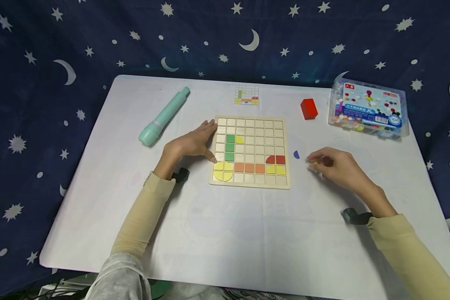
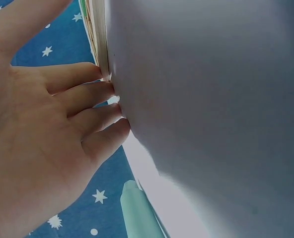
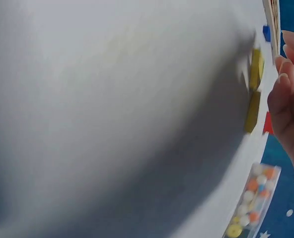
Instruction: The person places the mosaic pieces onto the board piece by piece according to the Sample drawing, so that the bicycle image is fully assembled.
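Observation:
A wooden grid board (image 1: 249, 181) lies on the table. My left hand (image 1: 192, 141) spreads along its left edge, fingers near the upper corner and thumb by the yellow pieces. In the left wrist view, the left fingertips (image 2: 122, 124) meet the board's side. Green, orange, red and yellow tiles sit in the cells, with several yellow quarter circles (image 1: 223, 171) forming a disc at lower left. My right hand (image 1: 335, 168) hovers right of the board, fingers loosely bent. Yellow pieces (image 3: 253, 111) lie beside its fingertips; no grip on them is visible. A blue piece (image 1: 296, 154) lies between board and hand.
A small pattern card (image 1: 246, 95) lies behind the board. To the left is a mint-green cylinder (image 1: 165, 116). A red block (image 1: 309, 109) and a clear box of coloured parts (image 1: 369, 108) stand at the back right. Dark star-patterned cloth (image 1: 210, 25) hangs behind the table.

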Tool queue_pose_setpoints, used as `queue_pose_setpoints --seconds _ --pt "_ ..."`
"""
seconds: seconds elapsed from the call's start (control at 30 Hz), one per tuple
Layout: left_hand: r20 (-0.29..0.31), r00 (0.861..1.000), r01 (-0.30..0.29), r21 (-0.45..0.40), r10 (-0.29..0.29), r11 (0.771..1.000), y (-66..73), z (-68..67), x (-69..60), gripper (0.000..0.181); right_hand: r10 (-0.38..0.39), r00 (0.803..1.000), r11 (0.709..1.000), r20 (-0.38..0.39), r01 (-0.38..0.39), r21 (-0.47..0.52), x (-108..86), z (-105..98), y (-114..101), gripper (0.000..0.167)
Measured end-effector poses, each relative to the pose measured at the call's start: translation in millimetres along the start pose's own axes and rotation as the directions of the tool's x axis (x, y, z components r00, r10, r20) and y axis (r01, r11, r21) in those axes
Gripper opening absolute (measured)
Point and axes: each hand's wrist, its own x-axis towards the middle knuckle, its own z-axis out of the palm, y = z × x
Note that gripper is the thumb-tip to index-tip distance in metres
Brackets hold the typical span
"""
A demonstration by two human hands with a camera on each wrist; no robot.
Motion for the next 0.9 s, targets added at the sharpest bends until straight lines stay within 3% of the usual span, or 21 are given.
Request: queue_pose_setpoints --seconds 0.33,0.63,0.9 --pt "-0.001 1.000 -0.002 -0.003 0.002 1.000 -0.3 -0.3 0.5 0.126 0.115 0.991 0.993 0.074 -0.115 -0.016 3.0 -6 18 0.035" --pt "-0.004 1.000 0.002 -0.001 -0.002 1.000 0.3 0.2 0.3 0.125 0.072 0.993 0.996 0.093 -0.067 -0.057 7.2 -4 19 0.032" --pt "-0.004 1.000 0.002 0.001 -0.002 1.000 0.7 0.6 -0.2 0.125 0.058 0.993 0.998 0.099 -0.056 -0.023 6.7 1 12 0.024"
